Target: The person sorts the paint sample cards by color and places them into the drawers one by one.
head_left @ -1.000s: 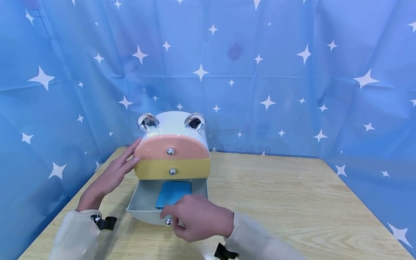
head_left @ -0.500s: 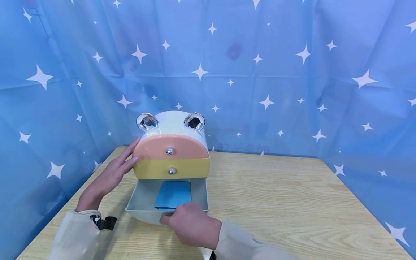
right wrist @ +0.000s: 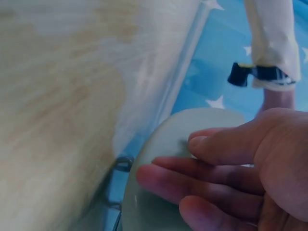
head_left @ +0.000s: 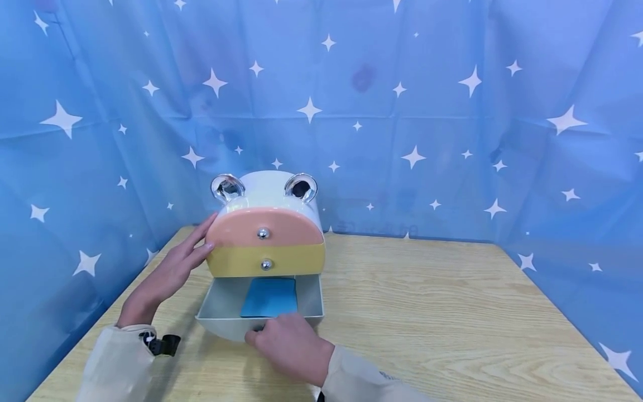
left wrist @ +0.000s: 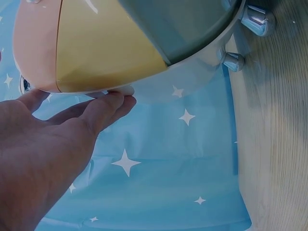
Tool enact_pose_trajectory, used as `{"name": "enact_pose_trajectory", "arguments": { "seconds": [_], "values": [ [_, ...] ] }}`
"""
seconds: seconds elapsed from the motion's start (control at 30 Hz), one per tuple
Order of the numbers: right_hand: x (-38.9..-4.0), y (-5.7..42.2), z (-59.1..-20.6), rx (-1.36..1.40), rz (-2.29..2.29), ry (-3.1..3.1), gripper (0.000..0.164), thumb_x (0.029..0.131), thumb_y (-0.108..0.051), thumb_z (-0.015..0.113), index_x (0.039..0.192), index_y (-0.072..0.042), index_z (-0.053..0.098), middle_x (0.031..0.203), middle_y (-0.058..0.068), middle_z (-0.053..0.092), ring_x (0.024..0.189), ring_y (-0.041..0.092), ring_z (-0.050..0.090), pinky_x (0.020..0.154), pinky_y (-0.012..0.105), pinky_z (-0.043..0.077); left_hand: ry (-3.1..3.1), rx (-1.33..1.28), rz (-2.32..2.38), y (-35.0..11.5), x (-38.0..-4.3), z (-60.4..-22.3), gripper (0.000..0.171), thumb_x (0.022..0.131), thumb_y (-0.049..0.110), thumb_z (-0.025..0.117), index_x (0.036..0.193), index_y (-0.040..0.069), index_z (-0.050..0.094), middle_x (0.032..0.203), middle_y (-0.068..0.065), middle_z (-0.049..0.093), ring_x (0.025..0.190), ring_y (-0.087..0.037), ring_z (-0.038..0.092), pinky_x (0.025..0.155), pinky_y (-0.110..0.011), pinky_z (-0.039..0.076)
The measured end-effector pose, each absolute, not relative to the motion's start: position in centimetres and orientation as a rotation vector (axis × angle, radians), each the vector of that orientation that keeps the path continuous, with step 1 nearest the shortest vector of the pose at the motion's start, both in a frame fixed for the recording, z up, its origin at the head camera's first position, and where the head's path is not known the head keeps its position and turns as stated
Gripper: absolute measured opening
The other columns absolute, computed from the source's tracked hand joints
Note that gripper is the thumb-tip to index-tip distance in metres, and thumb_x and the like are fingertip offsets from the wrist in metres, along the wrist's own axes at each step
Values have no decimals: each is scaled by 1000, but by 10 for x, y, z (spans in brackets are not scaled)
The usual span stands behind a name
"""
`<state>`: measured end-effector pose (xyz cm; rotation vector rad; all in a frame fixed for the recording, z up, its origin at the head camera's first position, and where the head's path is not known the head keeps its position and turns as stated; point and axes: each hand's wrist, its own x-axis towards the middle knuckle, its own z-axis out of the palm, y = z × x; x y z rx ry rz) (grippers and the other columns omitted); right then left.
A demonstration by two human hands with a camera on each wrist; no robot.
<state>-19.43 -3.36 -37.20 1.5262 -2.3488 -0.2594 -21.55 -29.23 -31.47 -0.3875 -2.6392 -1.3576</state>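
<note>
A small frog-shaped drawer cabinet (head_left: 266, 192) has a pink top drawer (head_left: 236, 229) and a yellow middle drawer (head_left: 296, 261), both closed. Its pale grey-green bottom drawer (head_left: 223, 298) is pulled out, with a flat blue rectangular thing (head_left: 269, 297) lying inside. My left hand (head_left: 173, 273) rests against the cabinet's left side, fingers extended; the left wrist view shows the fingertips along that edge. At the bottom drawer's front, my right hand (head_left: 293, 346) pinches the knob between thumb and index finger, hiding it. The other fingers lie along the drawer front (right wrist: 192, 118).
The cabinet stands on a light wood-grain table (head_left: 427, 312), towards its left side. A blue star-printed curtain (head_left: 351, 84) encloses the back and both sides. Short silvery feet (left wrist: 234, 61) hold the cabinet up.
My right hand has closed in on the bottom drawer's knob, covering it. The drawer's front has slid slightly inward towards the cabinet. My left hand stays in place.
</note>
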Motion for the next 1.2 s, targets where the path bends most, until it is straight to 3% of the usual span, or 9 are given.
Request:
{"name": "enact_pose_trajectory", "arguments": {
  "seconds": [0.43, 0.7, 0.87, 1.2],
  "values": [
    [-237, -43, -375, 1376, -229, -2446, 24, 96, -17, 69, 112, -34, 77, 74, -9, 74, 61, 5, 65, 55, 15, 49, -2643, -365, -1354, -291, -217, -315, 56, 109, 42, 35, 158, 49, 7, 171, -9, 11, 155, -47, 13, 108, -82, 21],
    [-250, -43, -378, 1257, -206, -2369, 29, 91, -6, 66, 91, -33, 76, 68, -13, 68, 56, 3, 52, 47, 19, 43, -2639, -394, -1352, -290, -218, -315, 56, 109, 40, 36, 157, 50, 9, 171, -9, 13, 155, -46, 13, 109, -81, 22],
    [-257, -44, -381, 1220, -210, -2361, 29, 93, -8, 65, 91, -35, 77, 73, -13, 69, 61, 3, 54, 50, 18, 42, -2631, -411, -1363, -290, -217, -315, 56, 109, 39, 36, 157, 49, 10, 171, -9, 13, 155, -46, 13, 109, -80, 22],
    [-263, -49, -382, 1228, -149, -2438, 31, 91, -5, 66, 94, -34, 77, 70, -13, 64, 57, 4, 42, 49, 16, 32, -2638, -378, -1359, -293, -213, -318, 56, 109, 40, 36, 158, 49, 11, 169, -11, 17, 154, -47, 15, 107, -82, 22]
  ]
}}
